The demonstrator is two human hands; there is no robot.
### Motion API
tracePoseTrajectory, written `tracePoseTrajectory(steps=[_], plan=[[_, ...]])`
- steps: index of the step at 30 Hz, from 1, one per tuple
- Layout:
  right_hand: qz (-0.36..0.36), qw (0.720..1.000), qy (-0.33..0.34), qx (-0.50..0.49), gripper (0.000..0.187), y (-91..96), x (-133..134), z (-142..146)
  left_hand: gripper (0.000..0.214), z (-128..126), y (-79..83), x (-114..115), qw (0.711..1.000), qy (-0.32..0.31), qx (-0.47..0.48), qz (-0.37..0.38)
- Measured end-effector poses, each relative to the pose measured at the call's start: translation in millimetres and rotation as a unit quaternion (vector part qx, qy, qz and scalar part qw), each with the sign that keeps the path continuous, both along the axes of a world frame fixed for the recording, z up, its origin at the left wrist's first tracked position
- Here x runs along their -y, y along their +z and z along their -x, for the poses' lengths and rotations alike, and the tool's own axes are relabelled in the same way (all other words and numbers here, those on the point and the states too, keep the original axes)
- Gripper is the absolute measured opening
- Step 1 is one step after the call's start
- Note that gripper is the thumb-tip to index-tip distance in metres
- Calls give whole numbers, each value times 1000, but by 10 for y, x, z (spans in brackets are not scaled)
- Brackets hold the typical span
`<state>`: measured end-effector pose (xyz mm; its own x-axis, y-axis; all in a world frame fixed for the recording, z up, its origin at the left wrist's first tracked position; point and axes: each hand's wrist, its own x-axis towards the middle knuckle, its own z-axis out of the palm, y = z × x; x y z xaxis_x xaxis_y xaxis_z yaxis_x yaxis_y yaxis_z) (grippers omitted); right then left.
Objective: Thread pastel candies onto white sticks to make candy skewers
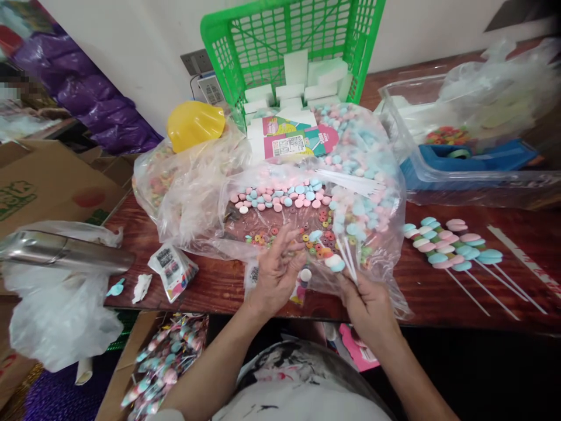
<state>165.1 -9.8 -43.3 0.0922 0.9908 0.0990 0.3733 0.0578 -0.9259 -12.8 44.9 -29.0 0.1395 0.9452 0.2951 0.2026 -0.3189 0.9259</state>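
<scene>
My right hand [366, 301] is closed around several white sticks [348, 257]. Beside those sticks is a short row of candies [333, 262] in orange, white and pale blue, apparently threaded on a stick. My left hand [278, 272] is just left of it, fingers stretched out and apart over the near edge of a clear plastic bag, with nothing visible in them. Beyond my fingers lie small coloured candy rings [326, 238] and a band of pink, blue and white round candies [289, 196].
Finished-looking candy skewers [456, 242] lie at the right. Behind are a green crate [284, 35] with white boxes, a yellow bowl [195, 126] and a clear tub [438, 172] holding a blue tape dispenser [477, 161]. A steel flask [65, 250] lies left, above a box of wrapped candies [169, 356].
</scene>
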Motion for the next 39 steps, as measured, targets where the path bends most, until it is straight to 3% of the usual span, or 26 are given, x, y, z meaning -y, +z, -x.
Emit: tracePoseTrajectory(steps=[2,4,6,8,10,13,15,19,26,39], plan=[[-8,999,-9,31,28,32,-29,-120,48,24,-44,70,997,-14,-79,-10],[-16,998,-3,60,28,59,-29,-200,31,26,-90,132,979,-68,-187,-36],[-20,997,4,75,29,79,-6,-238,19,9,-120,167,966,-105,-235,-36],[-23,996,14,81,31,98,25,-249,20,-5,-104,161,980,-86,-180,16],[-24,996,37,82,31,119,54,-248,20,3,-29,116,992,-47,-24,117],[-17,994,81,71,31,141,89,-233,20,52,162,15,941,-17,226,253],[-7,993,99,58,32,137,112,-215,19,85,281,-40,911,-17,299,285],[-4,993,118,30,31,118,154,-187,20,127,381,-76,898,-29,325,294],[-9,988,147,54,29,158,156,-190,18,143,346,-7,886,-64,334,315],[-11,983,149,107,26,169,165,-185,21,-113,231,39,854,-2,433,288]])
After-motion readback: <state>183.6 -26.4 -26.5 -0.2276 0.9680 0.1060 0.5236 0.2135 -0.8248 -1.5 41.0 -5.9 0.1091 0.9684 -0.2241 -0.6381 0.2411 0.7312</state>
